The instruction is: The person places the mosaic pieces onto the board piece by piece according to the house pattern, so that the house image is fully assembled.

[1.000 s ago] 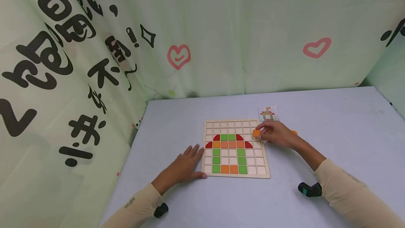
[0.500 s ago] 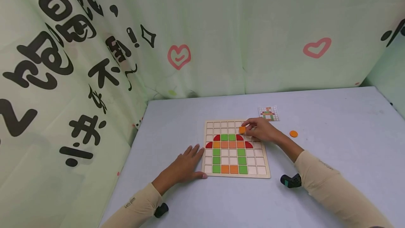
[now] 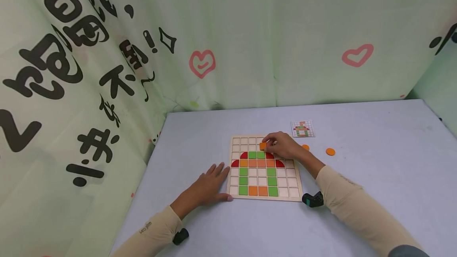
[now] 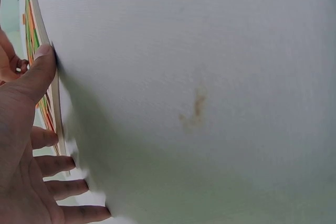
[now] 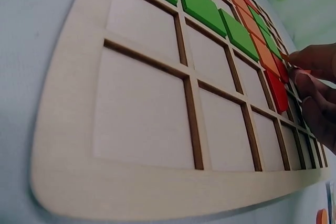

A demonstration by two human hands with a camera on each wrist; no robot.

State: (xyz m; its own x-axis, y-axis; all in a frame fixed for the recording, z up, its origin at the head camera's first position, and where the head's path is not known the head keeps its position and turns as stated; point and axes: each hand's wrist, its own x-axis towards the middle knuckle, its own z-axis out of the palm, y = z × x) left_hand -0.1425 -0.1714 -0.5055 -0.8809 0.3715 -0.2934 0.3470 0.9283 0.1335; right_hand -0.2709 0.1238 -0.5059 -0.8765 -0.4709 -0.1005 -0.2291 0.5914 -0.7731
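A wooden grid board point(image 3: 283, 182) lies flat on the table, partly filled with green, orange and red tiles. My right hand point(image 3: 282, 145) pinches an orange square tile point(image 3: 263, 146) over the upper part of the board, just above the row with green tiles point(image 3: 252, 155). Whether that tile touches the board I cannot tell; in the right wrist view the fingers mostly cover it. At the board's left edge rests my left hand point(image 3: 207, 187), its fingers spread and straight. Its thumb point(image 4: 43, 66) touches the frame in the left wrist view.
Two orange round pieces lie right of the board, one point(image 3: 305, 147) near my right wrist and another point(image 3: 330, 152) farther right. Behind the board is a small pattern card point(image 3: 302, 129). A printed curtain point(image 3: 242, 43) hangs along the table's far side.
My right hand has moved left across the board with the orange square tile. One round piece near the wrist has come into view. The left hand stays where it was.
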